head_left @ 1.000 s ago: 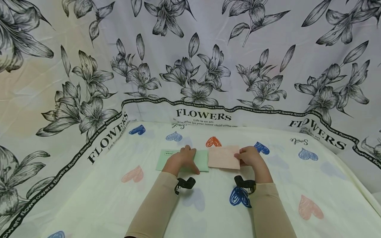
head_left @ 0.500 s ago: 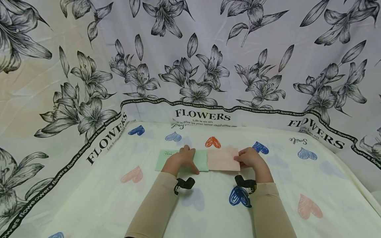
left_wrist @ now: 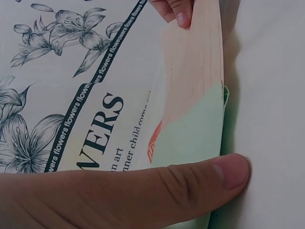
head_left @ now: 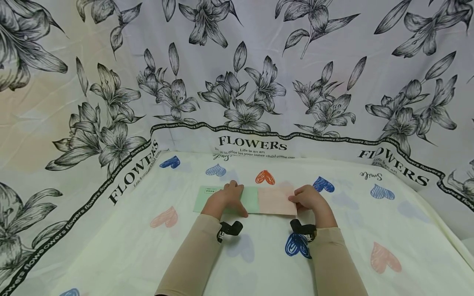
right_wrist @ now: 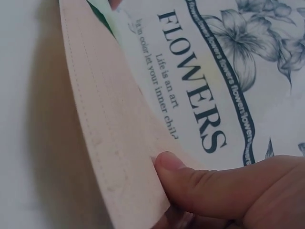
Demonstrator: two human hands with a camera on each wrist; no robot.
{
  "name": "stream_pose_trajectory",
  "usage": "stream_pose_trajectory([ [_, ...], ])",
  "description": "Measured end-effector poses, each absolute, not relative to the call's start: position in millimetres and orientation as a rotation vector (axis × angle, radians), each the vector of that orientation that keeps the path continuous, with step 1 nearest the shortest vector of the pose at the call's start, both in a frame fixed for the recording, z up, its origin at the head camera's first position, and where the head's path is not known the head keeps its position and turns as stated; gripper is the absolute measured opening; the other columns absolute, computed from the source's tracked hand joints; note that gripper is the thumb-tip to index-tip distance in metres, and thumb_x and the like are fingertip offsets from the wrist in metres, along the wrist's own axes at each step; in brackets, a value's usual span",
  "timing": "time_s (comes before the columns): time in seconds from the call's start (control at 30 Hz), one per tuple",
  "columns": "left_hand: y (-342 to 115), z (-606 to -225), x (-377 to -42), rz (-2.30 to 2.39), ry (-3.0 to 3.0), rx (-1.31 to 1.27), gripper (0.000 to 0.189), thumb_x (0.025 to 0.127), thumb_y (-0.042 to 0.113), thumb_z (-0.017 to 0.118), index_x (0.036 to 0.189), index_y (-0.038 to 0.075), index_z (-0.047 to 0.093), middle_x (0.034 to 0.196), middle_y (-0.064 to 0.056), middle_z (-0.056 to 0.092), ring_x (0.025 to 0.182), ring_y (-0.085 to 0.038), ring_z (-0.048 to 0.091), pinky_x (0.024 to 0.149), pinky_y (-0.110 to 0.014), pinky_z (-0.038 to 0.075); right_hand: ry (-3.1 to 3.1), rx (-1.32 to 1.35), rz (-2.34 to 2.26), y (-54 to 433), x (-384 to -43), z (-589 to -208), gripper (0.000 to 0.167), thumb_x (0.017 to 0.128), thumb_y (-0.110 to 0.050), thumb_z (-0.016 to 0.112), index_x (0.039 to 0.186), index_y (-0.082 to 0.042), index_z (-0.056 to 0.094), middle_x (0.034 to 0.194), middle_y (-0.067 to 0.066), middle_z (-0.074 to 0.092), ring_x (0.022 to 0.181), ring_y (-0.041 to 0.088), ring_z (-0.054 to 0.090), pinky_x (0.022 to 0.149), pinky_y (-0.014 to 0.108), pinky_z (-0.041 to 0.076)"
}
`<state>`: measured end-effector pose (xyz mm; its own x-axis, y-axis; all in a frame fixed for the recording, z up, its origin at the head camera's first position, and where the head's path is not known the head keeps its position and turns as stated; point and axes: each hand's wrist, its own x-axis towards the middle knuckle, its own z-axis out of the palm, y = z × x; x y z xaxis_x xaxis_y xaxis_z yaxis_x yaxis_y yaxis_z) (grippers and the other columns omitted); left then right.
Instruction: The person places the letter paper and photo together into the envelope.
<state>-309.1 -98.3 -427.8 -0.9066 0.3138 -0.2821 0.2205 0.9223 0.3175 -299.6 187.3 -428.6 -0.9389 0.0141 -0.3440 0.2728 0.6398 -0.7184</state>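
A light green envelope (head_left: 252, 200) lies flat on the bed-like cloth in the head view, a small printed block at its upper left. My left hand (head_left: 224, 199) rests across it, fingers spread toward the far edge. In the left wrist view the straight thumb (left_wrist: 205, 188) lies over the envelope. Faintly lined pink paper (head_left: 275, 201) meets the envelope's right end; its left end appears tucked inside the mouth. My right hand (head_left: 310, 199) pinches the paper's right end between thumb and fingers. In the right wrist view the paper (right_wrist: 105, 119) bows slightly upward; its underside is hidden.
The pale cloth (head_left: 140, 255) carries printed hearts and spreads around both hands. Behind it rises a white flower-printed curtain (head_left: 255, 102) with a black lettered band. A black wrist camera (head_left: 230, 228) sits on the left wrist, another wrist camera (head_left: 303, 228) on the right.
My right hand and the pink paper have shifted slightly left and toward me, closer into the green envelope. The left hand and envelope have stayed nearly still.
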Motion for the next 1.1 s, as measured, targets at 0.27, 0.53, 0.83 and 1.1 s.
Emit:
stream_pose_trajectory([
  [0.27, -99, -429, -309, 0.403, 2.748, 0.392, 0.105, 0.070, 0.049, 0.093, 0.154, 0.011, 0.043, 0.145, -0.014, 0.040, 0.126, -0.029, 0.041, 0.102, -0.050, 0.044, 2.544, 0.185, -1.172, 179, -298, -427, 0.039, 0.102, -0.013, 0.063, 0.131, 0.012, 0.058, 0.086, 0.013, 0.065, 0.067, 0.020, 0.061, 0.064, 0.029, 0.055],
  [0.53, -99, -427, -306, 0.402, 2.751, 0.407, 0.104, 0.071, 0.048, 0.092, 0.154, 0.010, 0.044, 0.143, -0.014, 0.041, 0.125, -0.029, 0.042, 0.102, -0.049, 0.044, 2.557, 0.186, -1.165, 178, -295, -422, 0.030, 0.100, -0.008, 0.064, 0.122, 0.012, 0.062, 0.087, 0.013, 0.067, 0.074, 0.021, 0.062, 0.069, 0.031, 0.056],
  [0.83, -98, -426, -305, 0.397, 2.754, 0.413, 0.102, 0.071, 0.048, 0.092, 0.153, 0.010, 0.044, 0.142, -0.013, 0.041, 0.124, -0.028, 0.042, 0.100, -0.048, 0.045, 2.540, 0.217, -1.169, 173, -297, -424, 0.032, 0.098, -0.008, 0.067, 0.124, 0.010, 0.062, 0.094, 0.015, 0.068, 0.079, 0.023, 0.066, 0.074, 0.032, 0.058],
  [1.1, -98, -425, -304, 0.400, 2.757, 0.407, 0.103, 0.071, 0.047, 0.092, 0.154, 0.010, 0.044, 0.143, -0.014, 0.041, 0.125, -0.029, 0.042, 0.101, -0.049, 0.045, 2.530, 0.178, -1.197, 166, -299, -425, 0.037, 0.098, -0.009, 0.066, 0.130, 0.009, 0.060, 0.096, 0.015, 0.068, 0.079, 0.023, 0.066, 0.076, 0.032, 0.058],
])
